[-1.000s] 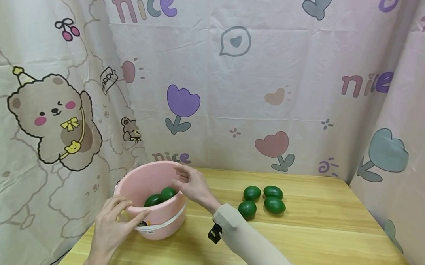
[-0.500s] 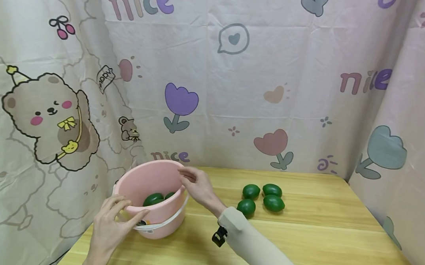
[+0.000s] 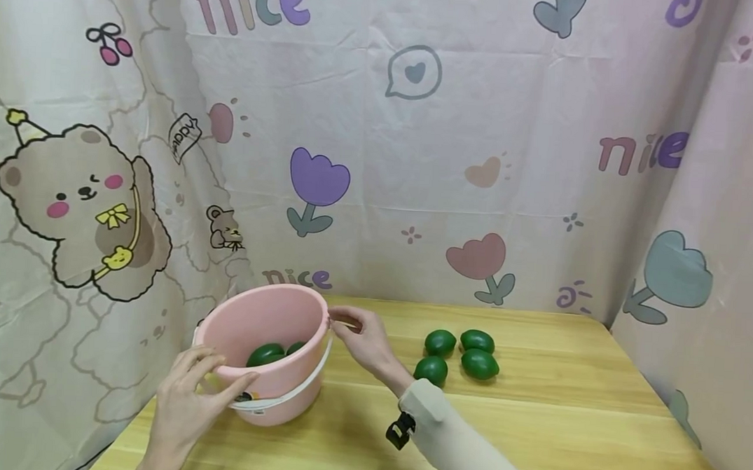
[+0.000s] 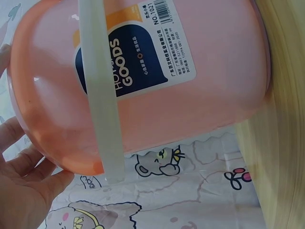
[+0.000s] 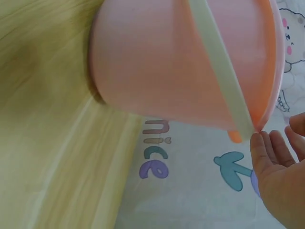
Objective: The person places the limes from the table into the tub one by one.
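Observation:
A pink bucket (image 3: pixel 266 314) with a white handle (image 3: pixel 294 393) stands on the table at the left in the head view. Two green lemon-shaped fruits (image 3: pixel 265 354) show inside it, one partly hidden by the rim. My left hand (image 3: pixel 183 395) grips the near-left rim, fingers over the edge and thumb against the outer wall. At the right side my right hand (image 3: pixel 368 340) has its fingertips right at the rim, where the handle's end meets the bucket. In the right wrist view its fingers (image 5: pixel 259 150) touch the handle end loosely, not wrapped round it.
Several more green fruits (image 3: pixel 478 364) lie grouped on the wooden table (image 3: pixel 532 424), right of the bucket. A printed curtain (image 3: pixel 380 158) hangs behind and on both sides. A label (image 4: pixel 143 52) is stuck on the bucket's wall. A black strap mount (image 3: pixel 401 430) sits on my right wrist.
My right hand has moved from over the bucket's inside, across the right rim, to its outer side. The left hand keeps its hold on the rim.

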The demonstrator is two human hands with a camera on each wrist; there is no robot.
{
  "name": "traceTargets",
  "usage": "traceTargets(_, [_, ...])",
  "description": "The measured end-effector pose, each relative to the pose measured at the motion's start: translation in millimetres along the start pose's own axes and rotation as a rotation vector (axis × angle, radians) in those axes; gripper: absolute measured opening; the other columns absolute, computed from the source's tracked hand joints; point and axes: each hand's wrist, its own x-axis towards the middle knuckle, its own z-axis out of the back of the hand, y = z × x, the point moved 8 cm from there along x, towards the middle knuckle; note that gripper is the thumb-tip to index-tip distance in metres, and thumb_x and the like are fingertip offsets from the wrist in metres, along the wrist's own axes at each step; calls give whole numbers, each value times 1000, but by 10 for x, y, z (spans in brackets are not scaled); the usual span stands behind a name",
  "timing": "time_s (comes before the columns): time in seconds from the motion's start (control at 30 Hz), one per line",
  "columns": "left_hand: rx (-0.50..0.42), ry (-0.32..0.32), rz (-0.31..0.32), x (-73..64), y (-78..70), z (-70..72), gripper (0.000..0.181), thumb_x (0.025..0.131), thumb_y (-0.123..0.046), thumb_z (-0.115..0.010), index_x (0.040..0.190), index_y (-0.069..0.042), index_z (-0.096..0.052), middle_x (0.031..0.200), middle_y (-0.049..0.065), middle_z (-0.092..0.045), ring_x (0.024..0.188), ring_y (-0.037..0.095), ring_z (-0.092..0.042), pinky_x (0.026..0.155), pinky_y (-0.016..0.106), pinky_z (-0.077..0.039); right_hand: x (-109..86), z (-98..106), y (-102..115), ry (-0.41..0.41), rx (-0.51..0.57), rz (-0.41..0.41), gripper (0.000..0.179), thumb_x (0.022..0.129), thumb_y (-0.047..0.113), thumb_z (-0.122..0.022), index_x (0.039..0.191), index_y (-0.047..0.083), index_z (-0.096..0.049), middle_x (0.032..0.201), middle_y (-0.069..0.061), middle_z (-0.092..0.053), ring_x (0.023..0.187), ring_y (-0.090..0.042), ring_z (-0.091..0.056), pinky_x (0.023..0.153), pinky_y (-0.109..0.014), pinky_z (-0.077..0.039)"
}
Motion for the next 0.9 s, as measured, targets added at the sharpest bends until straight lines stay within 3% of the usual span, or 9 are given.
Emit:
traceTargets(0.37, [2, -31, -13, -28, -17, 49, 46, 46, -25, -97, 80, -6, -70, 91, 9, -64, 100, 4, -51, 94, 1, -30, -178, 235, -223, -33, -71, -66, 28, 96, 15, -62, 123, 10, -66, 125, -10, -67, 119, -25, -61, 102, -40, -48])
traceTargets(0.7, [-4, -16, -8, -2, -23, 15, 47, 48, -25, -96, 82, -4, -71, 92, 11, -65, 102, 2, -50, 96, 1, -30, -461, 537, -85, -35, -140, -99, 28, 97, 6, -57, 124, 0, -63, 125, -21, -64, 118, -35, -60, 99, -45, -50])
traceTargets(0.9, [7, -22, -9, 14, -35, 10, 49, 47, -27, -97, 83, -5, -71, 92, 10, -65, 101, 3, -50, 96, 0, -29, -471, 720, -436, -85, -165, -104, 28, 98, 11, -59, 124, 4, -64, 125, -19, -65, 117, -32, -62, 98, -45, -51])
